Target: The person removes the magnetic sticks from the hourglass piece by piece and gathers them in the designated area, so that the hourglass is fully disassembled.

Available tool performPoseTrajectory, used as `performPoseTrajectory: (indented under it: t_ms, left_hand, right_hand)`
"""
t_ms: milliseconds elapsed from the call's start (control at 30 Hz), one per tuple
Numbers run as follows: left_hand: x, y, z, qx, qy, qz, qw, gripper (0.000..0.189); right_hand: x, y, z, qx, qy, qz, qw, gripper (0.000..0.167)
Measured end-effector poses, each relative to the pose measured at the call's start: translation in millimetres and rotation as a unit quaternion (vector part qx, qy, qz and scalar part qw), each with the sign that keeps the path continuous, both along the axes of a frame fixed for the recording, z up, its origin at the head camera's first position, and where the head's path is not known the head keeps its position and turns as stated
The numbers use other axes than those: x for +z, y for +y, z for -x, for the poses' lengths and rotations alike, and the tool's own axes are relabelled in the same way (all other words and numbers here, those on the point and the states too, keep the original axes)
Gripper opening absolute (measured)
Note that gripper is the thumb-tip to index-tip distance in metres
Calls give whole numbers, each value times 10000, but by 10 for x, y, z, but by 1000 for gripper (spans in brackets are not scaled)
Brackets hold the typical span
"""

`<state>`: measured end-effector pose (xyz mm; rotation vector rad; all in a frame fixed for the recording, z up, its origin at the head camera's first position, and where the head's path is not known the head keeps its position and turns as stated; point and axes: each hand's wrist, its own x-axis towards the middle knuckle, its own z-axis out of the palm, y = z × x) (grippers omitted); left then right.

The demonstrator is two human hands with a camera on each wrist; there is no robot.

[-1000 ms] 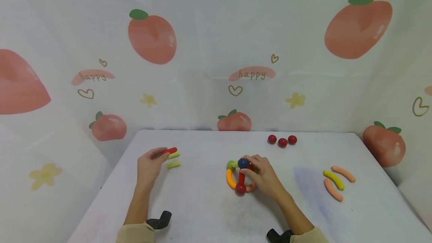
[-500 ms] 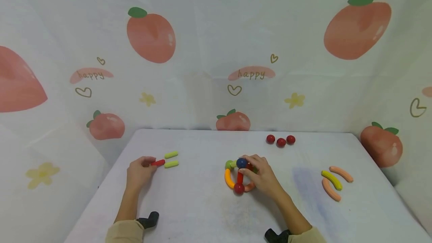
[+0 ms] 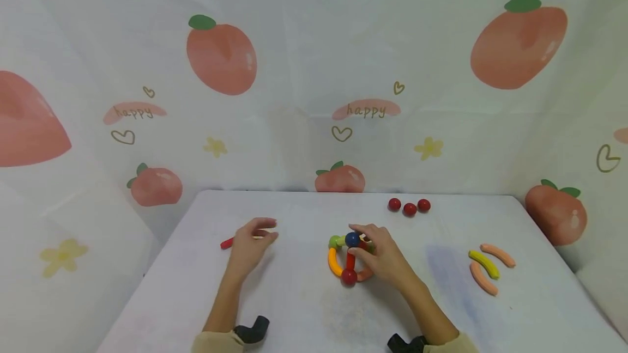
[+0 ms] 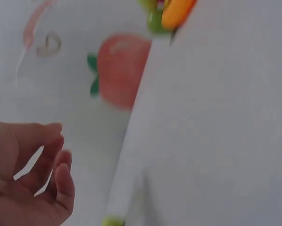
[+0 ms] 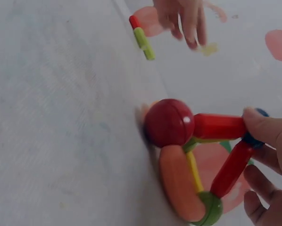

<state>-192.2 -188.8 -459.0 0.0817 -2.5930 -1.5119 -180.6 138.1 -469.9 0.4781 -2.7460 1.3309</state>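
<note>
My left hand (image 3: 250, 247) hovers over the left of the table, thumb and fingers apart with nothing between them; the left wrist view shows the same gap. Left of it lies a short red stick (image 3: 227, 243). Two light green sticks (image 5: 144, 43) lie beside the red one in the right wrist view; the hand hides them in the head view. My right hand (image 3: 385, 255) pinches the blue ball (image 3: 352, 239) atop a ball-and-stick frame. Red sticks (image 5: 219, 126) run down from that ball to a red ball (image 5: 169, 123) and a green ball (image 5: 211, 207). Curved orange (image 3: 334, 262) and salmon (image 5: 178, 181) pieces form its base.
Several loose pieces lie on the white table (image 3: 294, 309). Three red balls (image 3: 409, 209) sit near the back edge. At right are a curved yellow stick (image 3: 484, 264) and two curved salmon sticks (image 3: 483, 279). A fruit-printed curtain (image 3: 294, 70) hangs behind.
My left hand has set the red stick down by the green sticks, let go and moved right. The right hand stays on the blue ball.
</note>
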Motion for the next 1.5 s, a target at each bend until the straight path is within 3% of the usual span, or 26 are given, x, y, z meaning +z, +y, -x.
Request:
performPoseTrajectory:
  t_ms: [133, 233, 367, 500, 633, 833, 1300, 1500]
  left_hand:
    - [-99, 553, 90, -932, -136, -327, 9950, 29]
    - [-216, 820, 171, -1454, -232, -511, 9878, 30]
    - [-309, 986, 210, -1945, -334, -665, 9781, 32]
    - [-343, 1058, 208, -2302, -400, -527, 9709, 33]
    - [-359, 1109, 204, -2410, -324, -316, 9695, 29]
    - [-362, 1169, 205, -2453, -28, -139, 9694, 27]
    - [-361, 1208, 178, -2374, -60, -83, 9714, 25]
    - [-354, 1199, 166, -2193, -272, -70, 9753, 22]
  right_hand:
    - [56, 6, -16, 160, 227, -81, 9996, 57]
    - [73, -3, -15, 322, 215, -95, 9992, 57]
    - [80, -21, -19, 493, 119, -162, 9986, 57]
    - [86, -31, -34, 466, -84, -171, 9987, 56]
    - [98, -39, -54, 366, -177, -139, 9991, 52]
    - [110, -49, -66, 317, 61, -27, 9995, 45]
    - [94, 2, -45, 183, 34, 335, 9993, 44]
    - [205, 218, 11, -264, 411, 431, 9979, 45]
